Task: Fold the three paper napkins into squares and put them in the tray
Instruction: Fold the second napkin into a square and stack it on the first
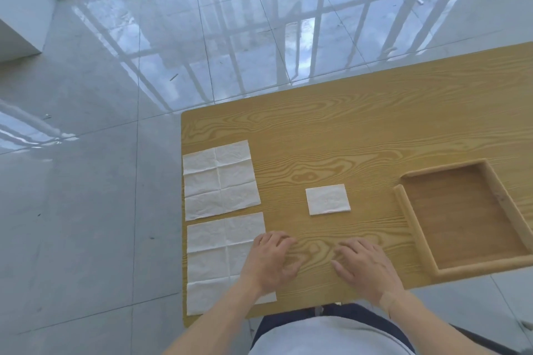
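Note:
Two white paper napkins lie unfolded and flat along the table's left edge: a far one (220, 180) and a near one (219, 259). A third napkin (328, 199), folded into a small square, rests in the middle of the table. A shallow wooden tray (409, 219) sits at the right with nothing in it. My left hand (272, 261) rests palm down at the near napkin's right edge, its wrist over the napkin's corner. My right hand (364, 266) lies palm down on bare wood, apart from every napkin. Both hands hold nothing, fingers loosely spread.
The wooden table (360, 130) ends at its left edge just beside the unfolded napkins, and its near edge runs under my wrists. Glossy grey tiled floor surrounds it. The tray's near corner reaches the table's front edge.

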`<action>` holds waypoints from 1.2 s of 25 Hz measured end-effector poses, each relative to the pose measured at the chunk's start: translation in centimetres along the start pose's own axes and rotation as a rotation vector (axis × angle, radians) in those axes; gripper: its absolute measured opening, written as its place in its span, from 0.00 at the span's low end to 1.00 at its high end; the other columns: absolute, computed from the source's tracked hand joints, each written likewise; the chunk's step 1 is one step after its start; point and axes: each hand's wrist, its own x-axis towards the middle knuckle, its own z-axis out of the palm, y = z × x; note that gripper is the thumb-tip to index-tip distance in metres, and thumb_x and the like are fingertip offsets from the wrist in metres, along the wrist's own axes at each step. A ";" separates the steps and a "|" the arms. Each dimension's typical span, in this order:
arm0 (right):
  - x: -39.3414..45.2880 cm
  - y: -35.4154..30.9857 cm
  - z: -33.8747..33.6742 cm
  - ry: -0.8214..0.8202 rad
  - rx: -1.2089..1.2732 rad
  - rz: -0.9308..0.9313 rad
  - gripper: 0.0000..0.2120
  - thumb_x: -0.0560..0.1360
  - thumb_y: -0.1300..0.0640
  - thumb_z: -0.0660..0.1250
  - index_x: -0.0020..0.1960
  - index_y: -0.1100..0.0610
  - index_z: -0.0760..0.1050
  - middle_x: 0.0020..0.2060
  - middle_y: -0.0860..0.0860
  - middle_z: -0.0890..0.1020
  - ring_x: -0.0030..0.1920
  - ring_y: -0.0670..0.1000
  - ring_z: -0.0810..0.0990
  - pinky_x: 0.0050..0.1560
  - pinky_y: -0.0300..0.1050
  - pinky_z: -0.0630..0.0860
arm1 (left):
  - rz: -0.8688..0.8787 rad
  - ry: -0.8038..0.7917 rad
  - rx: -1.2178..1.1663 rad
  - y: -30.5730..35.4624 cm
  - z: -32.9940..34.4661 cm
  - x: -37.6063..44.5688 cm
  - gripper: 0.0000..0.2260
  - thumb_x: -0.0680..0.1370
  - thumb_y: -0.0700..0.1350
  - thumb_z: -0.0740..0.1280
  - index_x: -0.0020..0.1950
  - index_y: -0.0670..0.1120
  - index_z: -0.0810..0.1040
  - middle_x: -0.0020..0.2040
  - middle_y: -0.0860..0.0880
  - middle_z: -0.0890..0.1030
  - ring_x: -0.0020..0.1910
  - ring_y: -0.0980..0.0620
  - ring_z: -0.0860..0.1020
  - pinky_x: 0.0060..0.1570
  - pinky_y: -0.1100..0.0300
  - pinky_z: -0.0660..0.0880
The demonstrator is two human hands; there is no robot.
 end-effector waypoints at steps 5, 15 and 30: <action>-2.4 -2.0 1.0 -0.015 -0.009 -0.105 0.17 0.75 0.40 0.61 0.55 0.47 0.80 0.53 0.42 0.82 0.57 0.48 0.78 0.56 0.46 0.73 | -0.048 0.022 0.011 -1.5 0.8 -6.5 0.25 0.73 0.64 0.58 0.67 0.56 0.72 0.65 0.56 0.74 0.66 0.54 0.69 0.69 0.56 0.59; -7.5 -7.5 3.8 -0.077 0.007 -0.342 0.15 0.76 0.41 0.61 0.56 0.47 0.79 0.54 0.42 0.82 0.57 0.50 0.78 0.56 0.47 0.73 | -0.324 0.154 -0.009 -1.2 3.4 -21.7 0.20 0.72 0.59 0.64 0.60 0.52 0.78 0.58 0.54 0.79 0.57 0.52 0.76 0.58 0.57 0.67; -4.3 -16.4 6.0 0.054 -0.044 -0.251 0.22 0.64 0.47 0.79 0.55 0.51 0.80 0.52 0.48 0.83 0.54 0.53 0.81 0.49 0.51 0.78 | -0.221 0.047 0.034 -12.0 1.2 -22.2 0.23 0.72 0.60 0.65 0.65 0.53 0.74 0.65 0.53 0.73 0.64 0.50 0.71 0.66 0.54 0.63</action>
